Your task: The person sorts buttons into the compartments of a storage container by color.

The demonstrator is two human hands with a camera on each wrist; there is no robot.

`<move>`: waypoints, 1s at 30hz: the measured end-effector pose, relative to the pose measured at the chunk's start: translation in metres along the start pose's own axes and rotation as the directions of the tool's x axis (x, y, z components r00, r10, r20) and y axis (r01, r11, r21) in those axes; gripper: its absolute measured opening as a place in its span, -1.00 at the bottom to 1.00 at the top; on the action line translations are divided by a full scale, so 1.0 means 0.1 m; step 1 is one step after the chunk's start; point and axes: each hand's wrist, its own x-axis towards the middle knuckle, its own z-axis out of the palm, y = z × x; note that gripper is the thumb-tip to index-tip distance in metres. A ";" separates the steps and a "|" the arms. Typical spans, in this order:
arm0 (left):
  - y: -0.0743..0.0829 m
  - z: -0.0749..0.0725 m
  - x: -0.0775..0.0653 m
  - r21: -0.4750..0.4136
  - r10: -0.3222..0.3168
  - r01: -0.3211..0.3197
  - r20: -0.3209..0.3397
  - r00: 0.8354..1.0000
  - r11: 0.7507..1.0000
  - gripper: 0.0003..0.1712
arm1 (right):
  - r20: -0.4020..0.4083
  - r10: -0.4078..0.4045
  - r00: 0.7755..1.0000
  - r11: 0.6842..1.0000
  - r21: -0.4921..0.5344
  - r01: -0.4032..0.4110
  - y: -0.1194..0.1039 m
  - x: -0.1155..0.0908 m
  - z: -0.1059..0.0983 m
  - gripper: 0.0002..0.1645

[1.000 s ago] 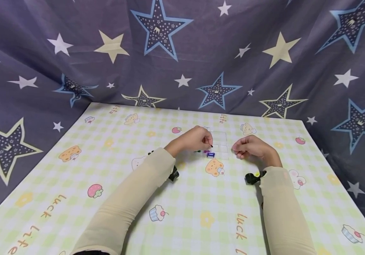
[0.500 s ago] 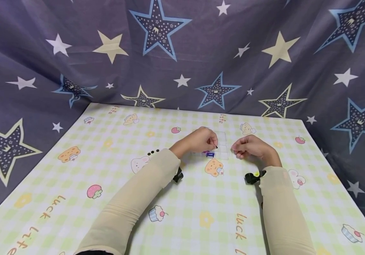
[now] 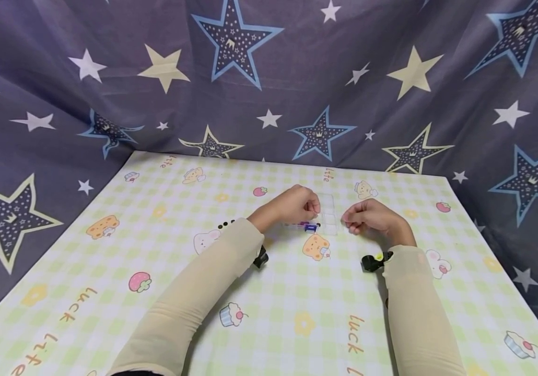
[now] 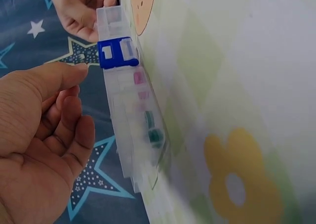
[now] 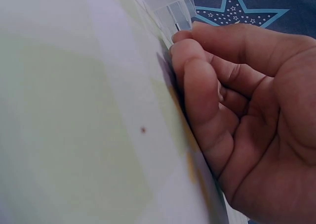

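Observation:
A clear plastic compartment box [image 3: 328,222] lies on the table with its clear lid panel [image 3: 327,201] spread behind it. On its front is a blue latch [image 3: 311,228]. Pink and green beads [image 4: 155,135] show through the wall in the left wrist view. My left hand [image 3: 297,203] hovers over the box, thumb and fingers loosely bent, nothing visible between them. A small black bead [image 3: 318,224] shows below the fingertips, near the latch. My right hand [image 3: 370,215] pinches the box's right end with thumb and forefinger; the exact contact is partly hidden in the right wrist view.
Several black beads [image 3: 225,224] lie in a row on the table left of the box, partly behind the left sleeve [image 3: 203,287]. The checked tablecloth [image 3: 306,292] has printed cartoons. A star-patterned curtain [image 3: 269,89] hangs behind the table's far edge.
My left hand moved right over the box with a black bead in its fingertips, then let it go; the bead now shows below, near the latch. The right hand stayed in place.

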 end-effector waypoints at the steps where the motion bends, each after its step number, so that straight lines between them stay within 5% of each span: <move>1: -0.01 -0.02 -0.02 -0.002 0.001 -0.001 -0.001 1.000 1.000 -0.92 | 0.001 0.000 1.000 1.000 -0.001 0.000 0.00 0.00 0.00 -0.69; 14: -0.32 -0.26 -0.42 0.014 -0.036 0.037 -0.046 0.998 0.999 -0.91 | -0.004 0.008 1.000 1.000 0.014 -0.008 0.00 -0.01 0.00 -0.71; 30: -0.81 -0.59 -1.10 -0.017 -0.168 0.168 -0.026 0.985 0.986 -0.94 | 0.012 -0.008 1.000 1.000 -0.008 0.009 -0.01 -0.02 -0.01 -0.71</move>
